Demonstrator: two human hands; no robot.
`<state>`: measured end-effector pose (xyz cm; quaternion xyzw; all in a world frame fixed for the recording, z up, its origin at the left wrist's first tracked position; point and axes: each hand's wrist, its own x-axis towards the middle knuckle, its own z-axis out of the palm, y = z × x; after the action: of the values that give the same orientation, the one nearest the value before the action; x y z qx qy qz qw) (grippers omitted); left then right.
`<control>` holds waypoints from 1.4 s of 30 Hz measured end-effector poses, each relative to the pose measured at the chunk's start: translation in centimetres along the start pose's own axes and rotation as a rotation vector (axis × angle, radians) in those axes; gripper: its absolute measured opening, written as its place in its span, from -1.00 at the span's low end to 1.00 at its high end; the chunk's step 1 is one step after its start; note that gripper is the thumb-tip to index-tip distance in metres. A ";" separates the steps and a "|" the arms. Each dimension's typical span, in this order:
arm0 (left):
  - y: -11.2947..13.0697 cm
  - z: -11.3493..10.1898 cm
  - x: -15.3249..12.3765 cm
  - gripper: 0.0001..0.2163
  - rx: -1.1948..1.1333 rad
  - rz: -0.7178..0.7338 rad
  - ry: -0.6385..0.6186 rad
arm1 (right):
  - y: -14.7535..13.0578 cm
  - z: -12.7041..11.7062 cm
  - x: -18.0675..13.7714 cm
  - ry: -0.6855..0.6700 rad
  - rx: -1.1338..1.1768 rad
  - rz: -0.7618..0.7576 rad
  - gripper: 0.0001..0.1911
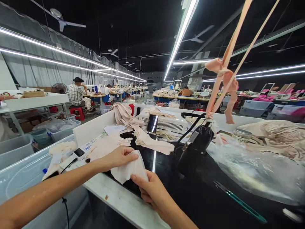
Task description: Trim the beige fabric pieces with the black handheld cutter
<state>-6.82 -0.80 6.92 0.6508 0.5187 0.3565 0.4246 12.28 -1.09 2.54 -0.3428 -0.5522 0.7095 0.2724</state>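
Observation:
A small pale cream fabric piece (130, 170) lies at the near edge of a black worktable (190, 197). My left hand (119, 156) pinches its upper edge, fingers closed on the cloth. My right hand (152, 190) grips its lower right corner from below, thumb on top. More cream fabric pieces (145, 138) lie spread just beyond my hands. A black iron-like tool (195, 146) with a cord stands to the right of them.
A white machine box (166, 122) and a dark phone (152, 123) sit farther back. Clear plastic bags (257, 168) cover the right side, with tweezers (240, 202) in front. Peach straps (224, 79) hang overhead. Clear bins (21, 171) stand at left. Seated workers fill distant rows.

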 end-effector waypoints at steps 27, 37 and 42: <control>-2.5 6.6 4.3 -0.80 0.409 0.314 -0.114 | 1.6 -7.0 -7.1 0.375 -0.988 -0.010 -0.86; -3.4 10.4 1.0 -0.90 0.914 0.793 -0.134 | 1.0 -8.3 -10.0 0.297 -1.015 0.002 -0.73; -3.7 10.3 1.0 -0.92 0.914 0.862 -0.135 | -1.5 -12.3 -10.5 0.536 -0.937 -0.016 -0.51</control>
<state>1.27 -1.30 -0.46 0.9380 0.2819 0.1962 -0.0466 28.42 -1.41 4.03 -0.5924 -0.7233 0.2727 0.2271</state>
